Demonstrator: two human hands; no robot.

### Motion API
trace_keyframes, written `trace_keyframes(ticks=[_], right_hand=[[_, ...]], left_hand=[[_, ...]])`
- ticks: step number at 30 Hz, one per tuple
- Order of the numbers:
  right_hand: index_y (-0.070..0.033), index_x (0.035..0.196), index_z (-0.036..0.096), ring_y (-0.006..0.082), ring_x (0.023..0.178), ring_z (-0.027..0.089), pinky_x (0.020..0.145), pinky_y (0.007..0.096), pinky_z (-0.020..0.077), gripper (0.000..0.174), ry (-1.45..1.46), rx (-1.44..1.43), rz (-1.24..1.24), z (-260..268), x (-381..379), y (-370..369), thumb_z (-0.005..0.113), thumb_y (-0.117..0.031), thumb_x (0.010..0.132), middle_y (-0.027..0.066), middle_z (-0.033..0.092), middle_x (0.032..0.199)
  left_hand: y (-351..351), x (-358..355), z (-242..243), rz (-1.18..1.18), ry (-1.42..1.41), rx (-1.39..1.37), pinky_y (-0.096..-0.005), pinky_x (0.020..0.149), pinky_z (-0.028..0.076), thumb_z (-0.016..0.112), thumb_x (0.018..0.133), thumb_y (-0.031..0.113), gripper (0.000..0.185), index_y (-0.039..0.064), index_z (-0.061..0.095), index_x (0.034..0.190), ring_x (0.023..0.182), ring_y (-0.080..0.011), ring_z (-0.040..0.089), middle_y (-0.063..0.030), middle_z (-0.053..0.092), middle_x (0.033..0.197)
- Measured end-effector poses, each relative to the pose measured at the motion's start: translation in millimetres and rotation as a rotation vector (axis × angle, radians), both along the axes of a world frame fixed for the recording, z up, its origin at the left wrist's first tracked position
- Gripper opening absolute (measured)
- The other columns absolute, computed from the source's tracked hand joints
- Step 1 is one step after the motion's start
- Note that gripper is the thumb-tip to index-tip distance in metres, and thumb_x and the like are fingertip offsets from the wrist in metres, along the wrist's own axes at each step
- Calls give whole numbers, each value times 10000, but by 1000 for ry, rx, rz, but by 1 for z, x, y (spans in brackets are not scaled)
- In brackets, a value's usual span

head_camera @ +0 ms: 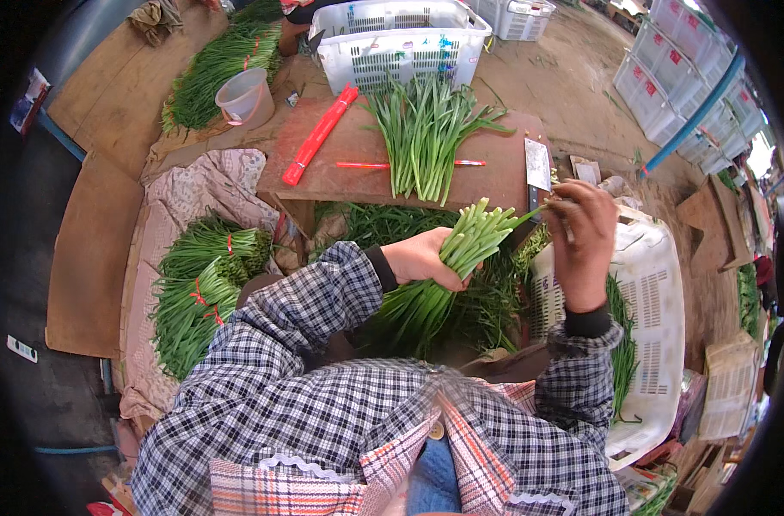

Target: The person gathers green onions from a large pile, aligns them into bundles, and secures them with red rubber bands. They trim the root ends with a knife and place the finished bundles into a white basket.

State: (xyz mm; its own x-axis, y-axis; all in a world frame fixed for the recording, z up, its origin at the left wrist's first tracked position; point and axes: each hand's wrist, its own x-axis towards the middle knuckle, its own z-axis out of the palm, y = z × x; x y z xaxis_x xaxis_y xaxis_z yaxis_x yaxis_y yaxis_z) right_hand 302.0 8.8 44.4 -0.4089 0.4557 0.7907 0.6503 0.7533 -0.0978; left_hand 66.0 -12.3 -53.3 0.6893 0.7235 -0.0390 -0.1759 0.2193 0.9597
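Note:
My left hand (424,259) is wrapped around a bunch of Chinese chives (476,242), pale stem ends up and leaves hanging down. To its right, my right hand (582,235) is slightly blurred. Its fingertips pinch the end of a thin green stalk (527,216) that sticks out from the bunch. Beyond the hands, a loose pile of chives (424,135) lies on a low wooden table (353,184), across a red tie strip (360,166). A cleaver (536,164) with a dark handle rests at the table's right edge.
A bundle of red tie strips (321,135) lies on the table. Tied chive bundles (198,297) sit on a cloth (205,177) at left. A white crate (653,348) stands at my right, another crate (398,58) beyond the table. A bucket (245,97) stands near more chives (221,71).

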Motion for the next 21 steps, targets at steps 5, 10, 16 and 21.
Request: trace_keyframes(ticks=[5,10,16,21], right_hand=[[-38,940,661,278,1001,611,897,374,451,158,55,165,-293,27,66,14,695,-4,790,91,664,1042],[-15,952,666,270,907,647,825,341,497,105,247,173,-475,35,133,16,661,1,848,101,678,1003],[26,934,649,356,832,624,719,385,496,129,-271,-787,-185,-41,102,14,652,-64,842,187,647,901],[39,1284,531,347,1119,598,950,398,469,478,-56,-604,163,-70,17,7,648,-217,898,227,607,1222]], left_hand=[[11,-12,-14,94,45,42,-306,721,514,768,665,23,429,17,589,1055,799,-147,636,-41,644,862],[24,-38,-16,322,91,7,-305,760,522,752,693,-14,434,30,595,1095,816,-147,634,-30,643,892],[28,-44,-6,462,40,61,-288,731,507,726,717,-23,384,28,597,1075,788,-115,615,-15,629,869],[21,-27,0,495,16,67,-274,752,488,740,717,-24,386,37,604,1074,821,-96,597,10,615,926]])
